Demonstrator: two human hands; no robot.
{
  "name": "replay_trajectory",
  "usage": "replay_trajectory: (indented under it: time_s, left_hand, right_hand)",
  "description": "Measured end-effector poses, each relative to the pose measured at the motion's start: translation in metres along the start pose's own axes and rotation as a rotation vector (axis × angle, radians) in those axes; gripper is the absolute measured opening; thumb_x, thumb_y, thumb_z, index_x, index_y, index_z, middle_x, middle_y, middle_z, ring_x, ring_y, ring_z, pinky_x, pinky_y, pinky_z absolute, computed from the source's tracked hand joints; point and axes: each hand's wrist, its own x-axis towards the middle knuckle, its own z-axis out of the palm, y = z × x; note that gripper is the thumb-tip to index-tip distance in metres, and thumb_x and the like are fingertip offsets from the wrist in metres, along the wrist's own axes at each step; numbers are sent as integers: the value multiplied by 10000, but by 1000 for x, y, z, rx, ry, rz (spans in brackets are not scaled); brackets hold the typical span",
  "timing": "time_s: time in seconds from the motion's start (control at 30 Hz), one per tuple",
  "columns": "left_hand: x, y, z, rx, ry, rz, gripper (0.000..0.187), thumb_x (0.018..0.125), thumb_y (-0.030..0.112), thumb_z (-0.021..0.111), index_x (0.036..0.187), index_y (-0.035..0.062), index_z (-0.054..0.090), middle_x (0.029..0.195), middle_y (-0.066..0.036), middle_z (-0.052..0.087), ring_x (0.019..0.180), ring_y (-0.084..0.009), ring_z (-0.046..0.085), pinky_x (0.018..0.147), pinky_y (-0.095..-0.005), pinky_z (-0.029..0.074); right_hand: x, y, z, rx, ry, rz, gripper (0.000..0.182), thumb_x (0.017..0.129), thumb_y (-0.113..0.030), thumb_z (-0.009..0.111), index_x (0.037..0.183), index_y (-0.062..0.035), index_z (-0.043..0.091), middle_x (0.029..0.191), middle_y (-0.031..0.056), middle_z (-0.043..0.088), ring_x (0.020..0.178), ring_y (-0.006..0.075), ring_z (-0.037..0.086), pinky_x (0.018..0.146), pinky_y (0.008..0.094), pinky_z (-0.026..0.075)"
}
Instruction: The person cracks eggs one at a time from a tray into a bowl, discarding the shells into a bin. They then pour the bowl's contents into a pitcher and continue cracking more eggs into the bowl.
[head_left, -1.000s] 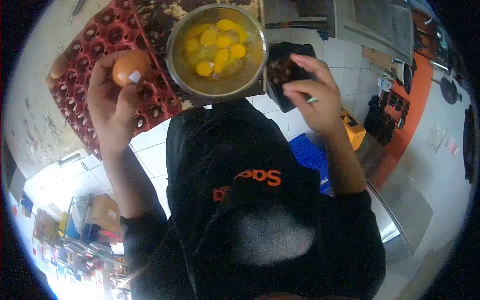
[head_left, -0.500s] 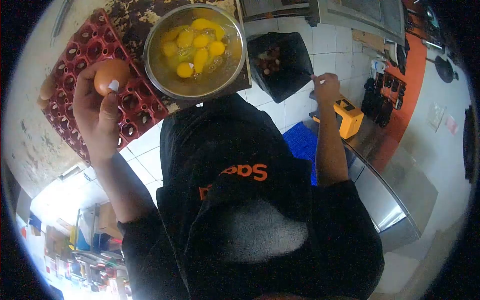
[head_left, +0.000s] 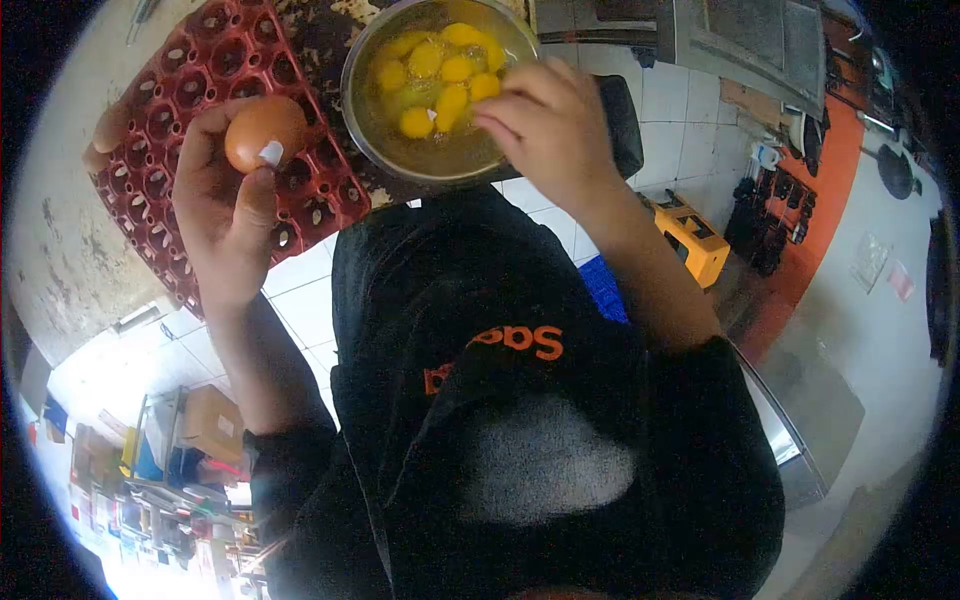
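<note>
My left hand is closed around a brown egg with a white patch on its shell, held above the red egg tray. To the right of the tray stands a metal bowl of cracked eggs, with several yolks in clear egg white. A small white shell fragment shows by the nearest yolk. Over the bowl's right rim reaches my right hand, thumb and fingers bent with a small gap between them. I see nothing between those fingertips.
A black bin sits right of the bowl, partly behind my right hand. Another brown egg rests at the tray's left edge. Farther right are a yellow-orange object and a blue mat on the tiled floor.
My right hand has left the black bin's edge and swung left over the bowl. My left hand still holds the egg. The whole view has shifted slightly.
</note>
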Motion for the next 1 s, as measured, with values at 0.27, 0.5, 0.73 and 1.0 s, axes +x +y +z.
replay_trajectory:
  time_s: [0.27,0.5,0.73,1.0]
  left_hand:
    - [-6,-8,-9,-48,-15,55,543,887,295,681,1251,-50,475,1109,-108,595,994,-152,565,899,-277,438]
    - [-9,2,-10,12,4,-11,531,885,281,676,1249,-49,475,1102,-98,590,993,-144,563,896,-274,442]
    - [-9,11,-4,-4,3,-11,496,870,219,659,1243,-51,476,1102,-101,587,991,-150,564,895,-275,444]
    - [-4,25,16,18,-57,13,430,907,217,642,1215,-41,487,1100,-114,581,970,-150,563,872,-273,454]
  right_hand:
    - [30,-17,29,-204,-224,-126,93,709,-241,752,773,-176,733,917,-15,570,986,188,539,837,401,405]
    - [34,-15,33,-185,-249,-123,140,739,-237,633,762,-148,738,939,20,615,1034,229,558,893,441,416]
    - [11,2,-24,202,-49,33,82,700,-142,764,766,-111,726,862,56,611,874,262,597,793,381,481]
    - [-169,124,-82,908,235,669,243,789,-33,749,1025,0,699,1018,120,627,876,195,604,820,289,493]
